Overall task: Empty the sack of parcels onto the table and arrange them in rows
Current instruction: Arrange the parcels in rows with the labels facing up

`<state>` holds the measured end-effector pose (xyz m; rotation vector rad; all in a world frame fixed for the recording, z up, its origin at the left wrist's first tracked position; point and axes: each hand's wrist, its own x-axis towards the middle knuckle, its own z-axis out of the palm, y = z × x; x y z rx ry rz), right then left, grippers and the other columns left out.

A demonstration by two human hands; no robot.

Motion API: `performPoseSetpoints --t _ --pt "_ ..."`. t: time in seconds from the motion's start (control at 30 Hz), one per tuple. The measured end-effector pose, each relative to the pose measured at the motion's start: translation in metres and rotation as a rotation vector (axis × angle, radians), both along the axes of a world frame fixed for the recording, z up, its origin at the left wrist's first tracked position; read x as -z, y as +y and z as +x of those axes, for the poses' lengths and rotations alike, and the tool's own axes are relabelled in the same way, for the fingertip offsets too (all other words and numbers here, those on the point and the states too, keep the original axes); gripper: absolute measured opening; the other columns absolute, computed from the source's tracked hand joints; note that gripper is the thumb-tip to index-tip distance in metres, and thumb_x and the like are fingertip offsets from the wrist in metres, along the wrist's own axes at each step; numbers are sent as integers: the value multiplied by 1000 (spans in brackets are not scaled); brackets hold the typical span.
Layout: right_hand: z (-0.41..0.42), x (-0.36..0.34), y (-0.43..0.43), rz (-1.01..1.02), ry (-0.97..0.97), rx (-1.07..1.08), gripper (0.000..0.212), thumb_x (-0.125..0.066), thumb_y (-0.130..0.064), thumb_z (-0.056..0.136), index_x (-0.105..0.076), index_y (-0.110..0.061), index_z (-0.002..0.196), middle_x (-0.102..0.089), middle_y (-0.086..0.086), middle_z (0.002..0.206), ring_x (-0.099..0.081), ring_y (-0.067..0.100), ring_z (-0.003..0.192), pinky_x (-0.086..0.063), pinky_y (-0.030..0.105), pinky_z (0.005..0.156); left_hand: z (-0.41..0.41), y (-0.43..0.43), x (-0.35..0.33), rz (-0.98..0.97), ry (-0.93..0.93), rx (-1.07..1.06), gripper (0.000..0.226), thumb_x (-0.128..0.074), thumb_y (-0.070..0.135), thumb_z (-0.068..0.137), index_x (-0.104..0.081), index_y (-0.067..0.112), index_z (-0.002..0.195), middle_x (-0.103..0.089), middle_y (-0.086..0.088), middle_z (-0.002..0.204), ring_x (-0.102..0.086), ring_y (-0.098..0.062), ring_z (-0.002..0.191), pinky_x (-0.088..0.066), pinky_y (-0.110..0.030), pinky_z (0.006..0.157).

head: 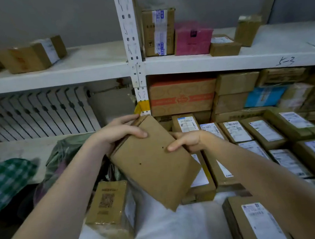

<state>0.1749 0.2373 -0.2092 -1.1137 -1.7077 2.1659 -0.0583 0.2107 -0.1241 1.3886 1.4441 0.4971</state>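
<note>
I hold a plain brown cardboard parcel (pixel 153 164) tilted in the air above the white table (pixel 165 235). My left hand (pixel 119 132) grips its upper left end, thumb on the top face. My right hand (pixel 189 140) grips its right edge. A dark green sack (pixel 66 148) lies slumped at the table's left edge, partly behind my left arm. Several labelled parcels (pixel 263 131) lie flat in rows on the right side of the table. One taped box (pixel 111 209) with a printed code stands at the table's left front.
White metal shelving (pixel 131 44) rises behind the table with boxes on its upper shelf and more stacked boxes (pixel 183 95) below. A radiator (pixel 35 114) lines the wall at left. Green checked cloth (pixel 5 180) is at far left.
</note>
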Motion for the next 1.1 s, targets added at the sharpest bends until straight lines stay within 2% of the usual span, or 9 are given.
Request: performPoseSetpoints --t 0.13,0.23,0.33,0.4,0.57,0.87,0.93,1.0,1.1 --pt "1 -3 -49 138 -121 13 126 -94 -32 41 -25 -22 146 -43 7 142 -51 24 126 -48 43 102 -19 -41 15 -45 -123 97 103 -94 48 36 -51 48 130 -43 -2 143 -52 -27 124 -44 -48 104" --pt "2 -11 -91 314 -283 42 117 -88 -32 49 -19 -29 145 -37 2 144 -43 22 131 -41 40 107 -20 -70 27 -48 -177 78 90 -64 77 60 -50 34 138 -48 2 136 -42 -22 127 -26 -45 111" --pt "1 -14 -132 590 -405 73 111 -90 -28 59 -16 -36 141 -32 -5 142 -37 19 132 -37 40 109 -22 -86 57 -71 -151 -214 61 -55 66 84 -62 18 120 -62 -7 124 -54 -26 111 -35 -45 107" --pt "-1 -14 -158 863 -511 69 114 -90 -39 53 -15 -38 139 -29 -7 139 -33 15 130 -37 42 109 -24 -99 73 -221 -138 -326 64 -66 64 76 -66 11 113 -66 -10 116 -59 -27 106 -44 -41 100" --pt "5 5 -196 1519 -600 -297 110 -82 -53 58 -22 -19 144 -35 8 140 -31 24 134 -19 51 116 -27 -124 104 -520 -145 74 83 -71 70 65 -62 15 126 -62 -15 124 -58 -30 112 -47 -38 96" --pt "44 45 -221 1676 -589 -298 107 -76 -55 68 -12 -20 145 -31 14 141 -29 32 135 -18 65 107 35 -140 114 -425 -70 -66 59 -57 52 91 -55 8 130 -61 -6 107 -57 -20 94 -48 -35 88" --pt "49 53 -224 1655 -637 -378 114 -82 -53 62 -12 -20 146 -31 14 141 -28 31 135 -21 64 107 48 -142 117 -317 51 -17 53 -53 41 97 -47 5 135 -57 -6 113 -50 -16 92 -46 -20 82" --pt "52 60 -225 1624 -688 -424 119 -84 -54 57 -11 -20 146 -32 13 140 -29 30 134 -21 63 107 54 -139 122 -166 179 -15 55 -52 38 98 -39 8 143 -49 -2 132 -49 -15 109 -45 -10 84" --pt "60 67 -224 1635 -747 -421 120 -81 -60 56 -13 -19 146 -34 12 138 -32 30 132 -19 62 106 54 -142 135 -149 372 -10 71 -54 56 90 -36 15 145 -36 -7 152 -35 -27 139 -35 -36 110"
